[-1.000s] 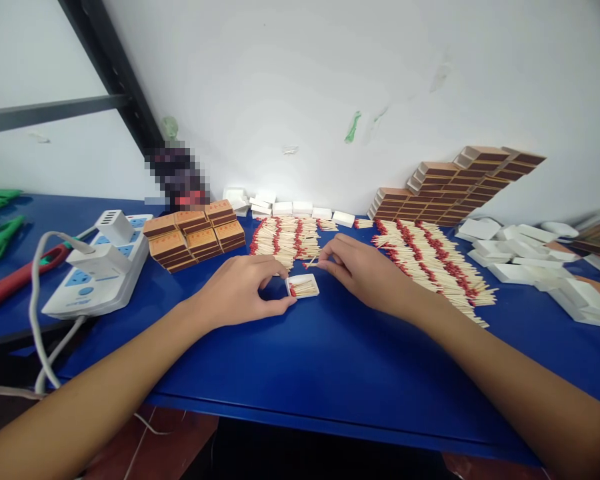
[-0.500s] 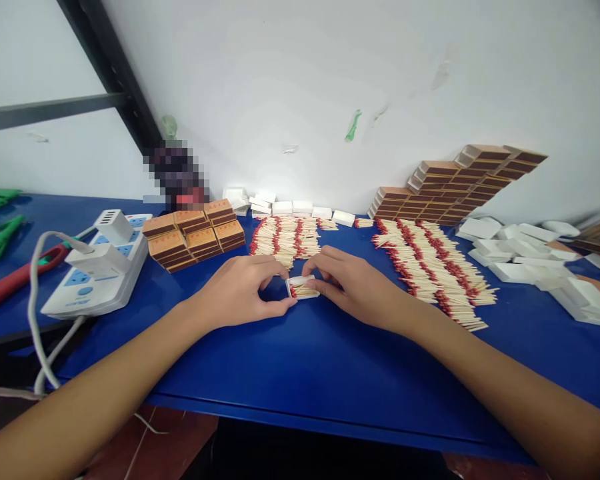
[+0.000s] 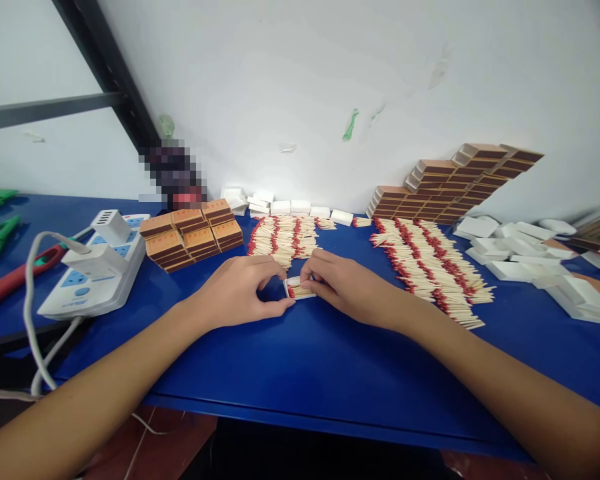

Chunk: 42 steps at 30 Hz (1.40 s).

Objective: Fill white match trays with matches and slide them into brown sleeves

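Observation:
A small white matchbox tray (image 3: pixel 309 296) lies on the blue tabletop between my hands. Red-tipped matches (image 3: pixel 296 291) lie inside it, heads toward the left. My left hand (image 3: pixel 243 291) grips the tray's left end between thumb and forefinger. The fingers of my right hand (image 3: pixel 341 287) are pinched together over the tray's right part, on the matches, and hide that end. Just behind the tray is one spread of loose matches (image 3: pixel 280 239). A larger match spread (image 3: pixel 430 260) lies to the right of my right hand.
Stacked matchboxes (image 3: pixel 193 237) stand at left, and a taller stepped stack (image 3: pixel 445 190) leans against the wall at right. White trays (image 3: pixel 300 207) line the back; more white trays (image 3: pixel 525 257) are heaped at right. A power strip (image 3: pixel 97 287) with cables sits at far left.
My right fingers have moved slightly left and inward, from the tray's right end onto the matches. My left hand keeps its grip on the tray. The view has shifted slightly.

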Motion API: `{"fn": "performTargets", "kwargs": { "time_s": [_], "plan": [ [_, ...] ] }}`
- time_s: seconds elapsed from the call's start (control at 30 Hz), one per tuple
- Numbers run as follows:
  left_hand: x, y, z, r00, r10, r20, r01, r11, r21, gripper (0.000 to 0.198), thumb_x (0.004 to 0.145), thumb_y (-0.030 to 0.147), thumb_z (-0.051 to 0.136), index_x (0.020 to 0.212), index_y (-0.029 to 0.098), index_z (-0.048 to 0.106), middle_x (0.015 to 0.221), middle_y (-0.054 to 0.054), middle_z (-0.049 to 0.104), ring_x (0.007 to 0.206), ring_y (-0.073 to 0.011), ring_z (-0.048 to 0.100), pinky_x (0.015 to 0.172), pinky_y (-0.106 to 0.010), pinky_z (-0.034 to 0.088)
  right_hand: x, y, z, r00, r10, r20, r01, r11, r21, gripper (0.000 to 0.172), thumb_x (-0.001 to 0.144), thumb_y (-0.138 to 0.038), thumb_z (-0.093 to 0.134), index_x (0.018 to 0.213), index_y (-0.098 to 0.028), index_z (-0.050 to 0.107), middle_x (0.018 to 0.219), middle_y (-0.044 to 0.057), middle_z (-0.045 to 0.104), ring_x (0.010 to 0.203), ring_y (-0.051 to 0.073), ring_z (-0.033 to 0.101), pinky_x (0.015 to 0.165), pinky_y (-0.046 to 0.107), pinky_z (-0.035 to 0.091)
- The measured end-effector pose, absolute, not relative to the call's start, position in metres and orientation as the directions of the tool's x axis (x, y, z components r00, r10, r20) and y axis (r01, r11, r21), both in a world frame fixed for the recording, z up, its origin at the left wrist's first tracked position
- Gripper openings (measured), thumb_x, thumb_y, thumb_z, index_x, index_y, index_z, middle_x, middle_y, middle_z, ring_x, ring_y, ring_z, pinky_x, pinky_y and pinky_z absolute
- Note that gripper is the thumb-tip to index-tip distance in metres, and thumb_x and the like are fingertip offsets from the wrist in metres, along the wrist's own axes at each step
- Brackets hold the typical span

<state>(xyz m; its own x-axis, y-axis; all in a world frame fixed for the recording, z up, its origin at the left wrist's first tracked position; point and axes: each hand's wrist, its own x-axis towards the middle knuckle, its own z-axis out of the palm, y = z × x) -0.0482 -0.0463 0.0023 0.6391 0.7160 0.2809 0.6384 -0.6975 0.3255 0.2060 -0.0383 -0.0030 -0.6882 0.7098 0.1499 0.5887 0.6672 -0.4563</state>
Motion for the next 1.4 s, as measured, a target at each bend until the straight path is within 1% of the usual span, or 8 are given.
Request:
{"fn": "performTargets", "kwargs": {
  "time_s": [0.27,0.53,0.67,0.77,0.83,1.0,1.17,1.4],
  "plan": [
    [-0.047,-0.045,0.002,0.645,0.716,0.268,0.637,-0.697,0.329,0.025,0.090,0.044,0.075,0.096,0.020,0.073,0.071,0.003,0.057,0.063,-0.0127,0.051,0.061,-0.028,0.035,0.205,-0.038,0.000,-0.717,0.689,0.103,0.593,0.681,-0.429,0.016,0.109,-0.020,0.046,0.106,-0.022,0.061,0.112,0.008,0.062,0.088,0.020,0.061,0.077,0.032,0.045],
    [-0.048,-0.045,0.002,0.650,0.713,0.264,0.638,-0.700,0.321,0.025,0.090,0.045,0.074,0.094,0.021,0.074,0.070,0.003,0.057,0.062,-0.0127,0.050,0.060,-0.027,0.033,0.204,-0.038,-0.001,-0.726,0.681,0.092,0.597,0.691,-0.407,0.019,0.110,-0.027,0.045,0.100,-0.020,0.059,0.105,0.008,0.061,0.085,0.020,0.058,0.074,0.032,0.044],
    [-0.049,-0.045,0.001,0.645,0.712,0.277,0.634,-0.701,0.326,0.024,0.090,0.044,0.074,0.097,0.021,0.074,0.071,0.003,0.058,0.062,-0.0126,0.052,0.060,-0.027,0.035,0.207,-0.036,-0.001,-0.703,0.690,0.176,0.575,0.696,-0.430,0.017,0.109,-0.025,0.046,0.098,-0.021,0.058,0.102,0.006,0.061,0.081,0.018,0.056,0.072,0.031,0.042],
    [-0.048,-0.045,-0.001,0.641,0.711,0.291,0.631,-0.703,0.328,0.025,0.089,0.044,0.076,0.098,0.021,0.074,0.069,0.004,0.057,0.062,-0.0123,0.053,0.060,-0.027,0.036,0.214,-0.026,-0.005,-0.595,0.742,0.308,0.605,0.666,-0.437,0.014,0.107,-0.023,0.051,0.097,-0.021,0.061,0.094,0.005,0.061,0.079,0.018,0.055,0.072,0.030,0.041],
    [-0.048,-0.045,-0.002,0.639,0.710,0.296,0.632,-0.704,0.325,0.025,0.089,0.044,0.076,0.098,0.021,0.074,0.069,0.004,0.057,0.062,-0.0121,0.053,0.060,-0.027,0.036,0.219,-0.017,-0.010,-0.536,0.771,0.345,0.647,0.637,-0.419,0.008,0.104,-0.023,0.058,0.099,-0.021,0.064,0.092,0.003,0.060,0.078,0.018,0.055,0.072,0.030,0.041],
    [-0.049,-0.045,0.000,0.636,0.714,0.293,0.637,-0.700,0.323,0.025,0.089,0.044,0.076,0.098,0.021,0.074,0.070,0.004,0.059,0.062,-0.0123,0.053,0.060,-0.027,0.037,0.224,-0.003,-0.023,-0.527,0.795,0.299,0.714,0.606,-0.351,0.007,0.101,-0.023,0.063,0.104,-0.020,0.070,0.094,0.004,0.061,0.078,0.018,0.056,0.072,0.031,0.041],
    [-0.049,-0.045,0.000,0.636,0.714,0.293,0.637,-0.700,0.323,0.026,0.089,0.045,0.076,0.098,0.021,0.075,0.070,0.004,0.058,0.063,-0.0124,0.054,0.060,-0.027,0.037,0.225,-0.001,-0.025,-0.518,0.793,0.320,0.730,0.605,-0.319,0.008,0.101,-0.022,0.063,0.103,-0.021,0.070,0.095,0.005,0.062,0.078,0.019,0.057,0.071,0.031,0.042],
    [-0.050,-0.045,-0.001,0.639,0.706,0.303,0.633,-0.708,0.314,0.026,0.089,0.045,0.076,0.099,0.021,0.075,0.069,0.004,0.058,0.062,-0.0124,0.054,0.060,-0.027,0.037,0.225,0.000,-0.026,-0.575,0.752,0.321,0.682,0.658,-0.319,0.013,0.104,-0.024,0.058,0.113,-0.023,0.069,0.100,0.005,0.061,0.082,0.020,0.059,0.074,0.031,0.044]
  ]
}}
